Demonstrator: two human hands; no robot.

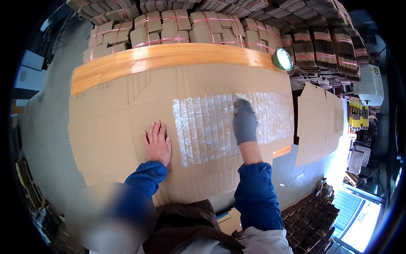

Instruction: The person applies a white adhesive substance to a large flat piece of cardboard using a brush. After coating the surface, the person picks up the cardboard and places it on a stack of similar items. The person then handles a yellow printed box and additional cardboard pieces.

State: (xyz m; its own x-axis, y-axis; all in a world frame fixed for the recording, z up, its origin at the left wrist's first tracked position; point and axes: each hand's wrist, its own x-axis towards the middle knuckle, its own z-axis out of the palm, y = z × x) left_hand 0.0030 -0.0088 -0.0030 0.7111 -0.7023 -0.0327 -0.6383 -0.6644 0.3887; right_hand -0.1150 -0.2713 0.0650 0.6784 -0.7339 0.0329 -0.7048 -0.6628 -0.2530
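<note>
A broad stack of brown cardboard sheets [101, 122] lies before me. Across its right half runs a band of narrow, fanned-out cardboard edges [207, 127], streaked with a shiny whitish coating. My left hand [157, 144] is bare and rests flat on the cardboard just left of this band, fingers stretched out. My right hand [245, 122], in a dark grey glove, is closed over the coated band. A small pale-tipped tool [242, 98] pokes out at its fingers; the rest of it is hidden by the glove.
An orange-brown wooden tabletop [169, 55] shows along the far edge. At its right corner stands a green bowl [282, 59] with whitish contents. Strapped cardboard bundles [175, 27] are piled behind. More cardboard [319, 122] lies to the right, and dark stacks [308, 220] stand lower right.
</note>
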